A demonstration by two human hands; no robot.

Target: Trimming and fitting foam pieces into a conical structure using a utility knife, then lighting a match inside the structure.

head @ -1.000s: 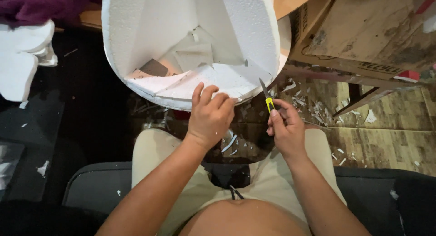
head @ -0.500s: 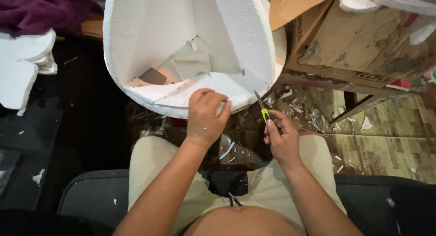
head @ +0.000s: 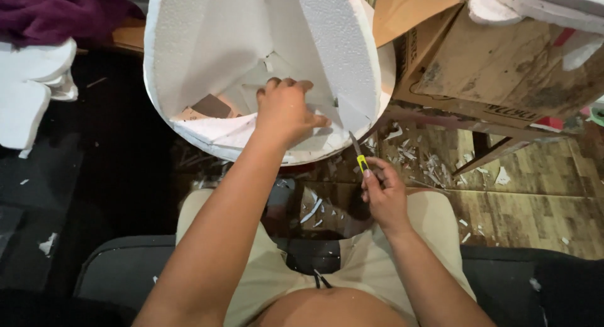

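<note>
the left hand (head: 286, 110) lies spread, fingers pressed flat inside a big rounded foam shell (head: 207, 50), white and grainy with thick cut walls. just right of it, the right hand (head: 384, 195) pinches a slim yellow knife (head: 360, 156), its long axis near upright, blade tip pointing up at the foam's lower rim, with a worn cardboard box (head: 503, 62) beyond

Wood-pattern floor (head: 535, 207) — white foam scraps (head: 415, 160) scattered, cardboard box (head: 503, 69).

Single head-worn view, steeply downward, close over lap and floor.
</note>
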